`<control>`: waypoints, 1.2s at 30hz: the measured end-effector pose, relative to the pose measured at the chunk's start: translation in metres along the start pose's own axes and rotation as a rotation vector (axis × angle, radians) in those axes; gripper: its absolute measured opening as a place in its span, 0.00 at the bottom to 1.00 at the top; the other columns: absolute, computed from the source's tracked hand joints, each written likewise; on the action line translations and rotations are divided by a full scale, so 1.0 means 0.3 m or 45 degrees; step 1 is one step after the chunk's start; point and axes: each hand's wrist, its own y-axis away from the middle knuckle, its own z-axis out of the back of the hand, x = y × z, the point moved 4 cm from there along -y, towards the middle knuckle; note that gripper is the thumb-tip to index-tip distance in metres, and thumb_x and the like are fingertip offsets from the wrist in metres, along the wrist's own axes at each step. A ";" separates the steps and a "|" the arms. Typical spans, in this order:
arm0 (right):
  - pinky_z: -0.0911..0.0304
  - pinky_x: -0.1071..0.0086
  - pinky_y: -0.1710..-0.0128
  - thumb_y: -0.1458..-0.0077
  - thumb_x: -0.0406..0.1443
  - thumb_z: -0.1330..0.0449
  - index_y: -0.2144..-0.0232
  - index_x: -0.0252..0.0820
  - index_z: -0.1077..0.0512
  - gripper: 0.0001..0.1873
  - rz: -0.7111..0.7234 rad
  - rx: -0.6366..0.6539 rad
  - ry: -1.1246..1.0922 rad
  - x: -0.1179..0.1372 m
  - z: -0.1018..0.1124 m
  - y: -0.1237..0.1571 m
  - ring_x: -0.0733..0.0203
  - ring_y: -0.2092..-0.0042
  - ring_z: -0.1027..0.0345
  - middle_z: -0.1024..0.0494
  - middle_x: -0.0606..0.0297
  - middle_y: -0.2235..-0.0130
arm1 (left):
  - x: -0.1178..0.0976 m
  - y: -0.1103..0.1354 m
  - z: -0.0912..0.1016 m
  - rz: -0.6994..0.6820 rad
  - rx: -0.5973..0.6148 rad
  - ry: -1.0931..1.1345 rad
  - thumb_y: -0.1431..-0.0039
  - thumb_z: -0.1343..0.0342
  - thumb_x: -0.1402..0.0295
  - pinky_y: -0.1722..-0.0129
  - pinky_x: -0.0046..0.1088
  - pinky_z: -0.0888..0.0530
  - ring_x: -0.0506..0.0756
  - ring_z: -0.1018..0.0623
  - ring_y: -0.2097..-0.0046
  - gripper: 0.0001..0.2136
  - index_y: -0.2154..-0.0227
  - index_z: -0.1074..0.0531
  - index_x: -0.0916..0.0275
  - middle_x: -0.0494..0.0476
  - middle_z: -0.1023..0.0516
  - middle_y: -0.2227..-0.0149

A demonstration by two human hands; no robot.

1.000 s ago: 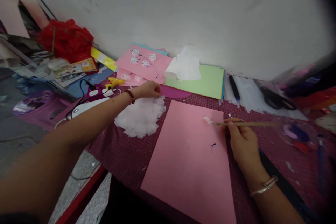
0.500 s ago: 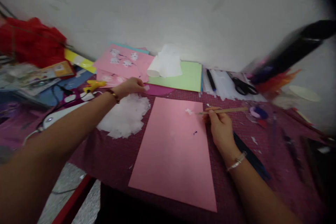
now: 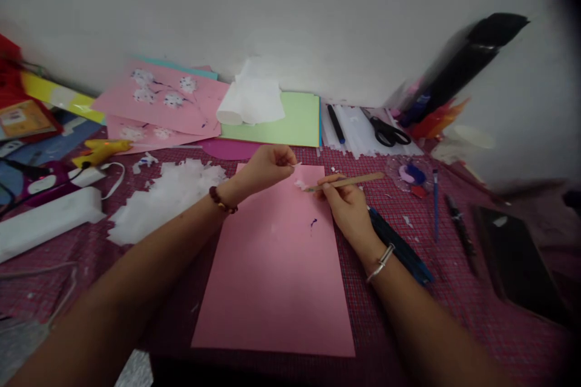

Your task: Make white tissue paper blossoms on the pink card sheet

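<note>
My left hand is over the top edge of the pink sheet, pinching a small white paper piece. My right hand grips a thin wooden stick at the sheet's right edge. The stick's tip points at a small white paper cluster on the sheet, close to the left fingertips; whether it touches is hard to tell. A dark blue mark shows below the cluster. A heap of white paper pieces lies left of the sheet.
A yellow glue gun lies left beside a white power strip. Behind are a pink sheet with white flowers, a tissue roll and green paper. Black scissors, a paint palette and a paintbrush are right.
My left hand has moved right from above the paper heap to the white cluster, with the paper piece in its fingers. The right hand still holds the stick near the cluster. The view has shifted right.
</note>
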 end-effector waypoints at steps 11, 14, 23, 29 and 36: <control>0.36 0.69 0.70 0.43 0.37 0.46 0.67 0.41 0.30 0.06 0.094 -0.048 0.272 -0.002 0.004 -0.013 0.64 0.72 0.32 0.25 0.66 0.71 | 0.119 -0.010 -0.013 0.096 -0.031 0.154 0.52 0.46 0.77 0.78 0.21 0.43 0.44 0.39 0.77 0.08 0.67 0.31 0.65 0.44 0.39 0.79; 0.37 0.69 0.70 0.43 0.37 0.46 0.66 0.42 0.30 0.07 0.108 -0.020 0.316 -0.006 -0.002 -0.018 0.64 0.72 0.31 0.25 0.66 0.70 | 0.142 -0.016 -0.022 0.108 -0.030 0.137 0.53 0.46 0.78 0.79 0.21 0.44 0.44 0.40 0.78 0.12 0.64 0.33 0.63 0.43 0.40 0.80; 0.34 0.68 0.71 0.44 0.39 0.45 0.67 0.42 0.30 0.07 0.054 -0.122 0.185 0.004 0.026 -0.014 0.64 0.72 0.32 0.27 0.67 0.71 | 0.149 -0.008 -0.021 0.119 -0.026 0.064 0.54 0.45 0.76 0.77 0.21 0.41 0.45 0.37 0.76 0.04 0.76 0.35 0.64 0.47 0.35 0.78; 0.33 0.67 0.69 0.45 0.38 0.45 0.70 0.43 0.31 0.06 0.040 -0.106 0.058 0.016 0.027 0.000 0.64 0.71 0.31 0.28 0.68 0.73 | 0.144 -0.003 -0.021 0.115 -0.020 0.143 0.54 0.45 0.76 0.77 0.22 0.41 0.45 0.36 0.75 0.03 0.77 0.34 0.64 0.48 0.34 0.78; 0.35 0.67 0.68 0.43 0.37 0.46 0.67 0.43 0.30 0.06 0.102 -0.024 0.363 -0.001 0.007 -0.007 0.63 0.71 0.31 0.26 0.67 0.72 | 0.147 -0.005 -0.022 0.114 -0.018 0.178 0.53 0.45 0.76 0.77 0.22 0.43 0.44 0.38 0.77 0.03 0.77 0.34 0.65 0.47 0.36 0.79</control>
